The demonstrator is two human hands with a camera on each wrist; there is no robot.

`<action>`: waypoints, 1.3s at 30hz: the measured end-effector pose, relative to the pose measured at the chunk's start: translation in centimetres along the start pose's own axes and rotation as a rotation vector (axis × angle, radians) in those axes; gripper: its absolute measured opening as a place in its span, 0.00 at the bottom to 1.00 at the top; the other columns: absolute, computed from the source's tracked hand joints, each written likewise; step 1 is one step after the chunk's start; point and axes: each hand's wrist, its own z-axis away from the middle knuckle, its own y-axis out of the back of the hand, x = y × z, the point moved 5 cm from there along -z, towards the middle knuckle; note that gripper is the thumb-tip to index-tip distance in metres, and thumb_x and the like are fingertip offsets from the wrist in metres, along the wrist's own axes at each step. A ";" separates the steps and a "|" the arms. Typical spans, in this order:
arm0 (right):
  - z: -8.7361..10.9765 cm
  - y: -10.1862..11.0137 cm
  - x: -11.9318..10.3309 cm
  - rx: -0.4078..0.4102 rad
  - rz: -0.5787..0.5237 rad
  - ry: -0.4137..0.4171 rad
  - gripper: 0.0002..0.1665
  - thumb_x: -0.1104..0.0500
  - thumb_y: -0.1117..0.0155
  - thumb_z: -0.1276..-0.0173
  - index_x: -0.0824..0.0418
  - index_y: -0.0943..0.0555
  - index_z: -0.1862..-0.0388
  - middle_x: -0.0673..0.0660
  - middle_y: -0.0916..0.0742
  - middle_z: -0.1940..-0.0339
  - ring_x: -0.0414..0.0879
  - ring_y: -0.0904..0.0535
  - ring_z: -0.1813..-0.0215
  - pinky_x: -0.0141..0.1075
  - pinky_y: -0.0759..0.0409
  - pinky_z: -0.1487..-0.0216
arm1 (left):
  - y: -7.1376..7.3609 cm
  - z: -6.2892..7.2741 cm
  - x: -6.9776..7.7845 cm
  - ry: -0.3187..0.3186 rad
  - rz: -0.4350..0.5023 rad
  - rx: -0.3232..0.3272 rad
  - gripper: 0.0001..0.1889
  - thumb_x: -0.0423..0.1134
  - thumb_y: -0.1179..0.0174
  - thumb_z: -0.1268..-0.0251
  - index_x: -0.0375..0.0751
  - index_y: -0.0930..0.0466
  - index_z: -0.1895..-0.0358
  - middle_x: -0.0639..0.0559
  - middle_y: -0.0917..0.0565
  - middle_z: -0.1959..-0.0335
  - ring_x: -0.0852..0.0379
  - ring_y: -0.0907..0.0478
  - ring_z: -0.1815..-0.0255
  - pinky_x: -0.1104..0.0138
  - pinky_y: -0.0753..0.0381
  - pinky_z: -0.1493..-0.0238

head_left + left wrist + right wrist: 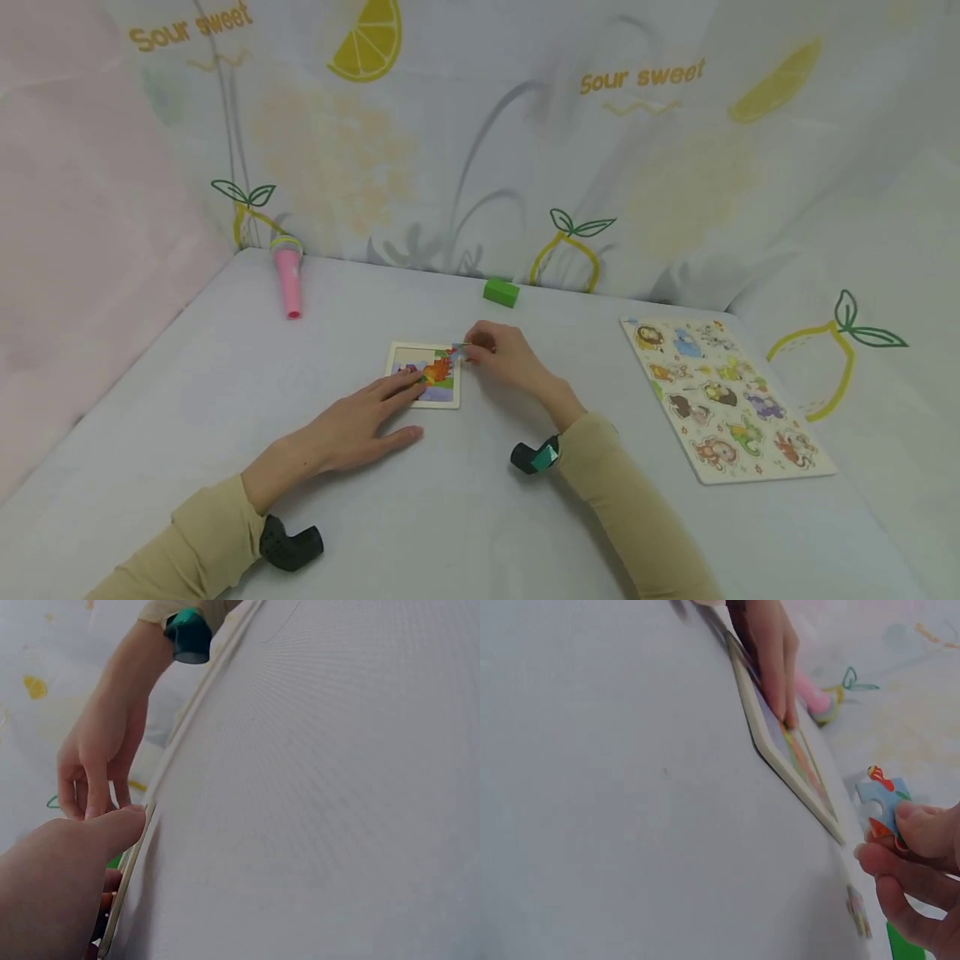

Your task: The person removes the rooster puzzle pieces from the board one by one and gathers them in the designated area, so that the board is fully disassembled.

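A small jigsaw puzzle in a pale square frame (442, 406) lies mid-table, with part of its colourful picture filled in. My left hand (356, 429) rests on it, fingers outstretched over the picture's lower left and thumb apart on the near side. Between thumb and fingertips, my right hand (513, 362) pinches a light-blue puzzle piece (885, 801) with red and orange patches. That piece is held above the table at the frame's upper right corner. In the right wrist view, another puzzle piece (857, 910) lies on the table beyond the frame, near the right fingers.
A green block (501, 292) sits at the table's back edge. To the back left lies a pink toy microphone (288, 279). On the right is a flat board with animal pictures (705, 421). A lemon-printed cloth (465, 125) hangs behind the white table (420, 517).
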 end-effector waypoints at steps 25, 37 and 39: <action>3.1 5.9 5.9 0.014 0.081 -0.179 0.08 0.64 0.35 0.32 0.64 0.15 0.55 0.58 0.13 0.63 0.44 0.20 0.66 0.33 0.24 0.62 | 0.7 -0.1 0.1 0.007 -0.060 0.048 0.32 0.61 0.48 0.26 0.50 0.32 0.26 0.48 0.34 0.24 0.37 0.37 0.25 0.42 0.32 0.31; 3.0 5.0 5.8 0.018 0.197 -0.195 0.06 0.62 0.36 0.29 0.62 0.16 0.57 0.57 0.14 0.60 0.48 0.22 0.60 0.37 0.23 0.57 | 0.8 0.0 0.3 -0.028 -0.147 0.058 0.31 0.59 0.45 0.28 0.53 0.31 0.26 0.44 0.30 0.28 0.37 0.33 0.29 0.44 0.30 0.32; 3.0 4.8 5.8 0.035 0.220 -0.181 0.06 0.63 0.36 0.29 0.62 0.16 0.56 0.57 0.15 0.59 0.49 0.23 0.60 0.39 0.23 0.56 | 0.8 0.0 0.3 -0.032 -0.139 0.053 0.31 0.60 0.46 0.28 0.54 0.31 0.26 0.44 0.31 0.27 0.38 0.34 0.29 0.44 0.30 0.33</action>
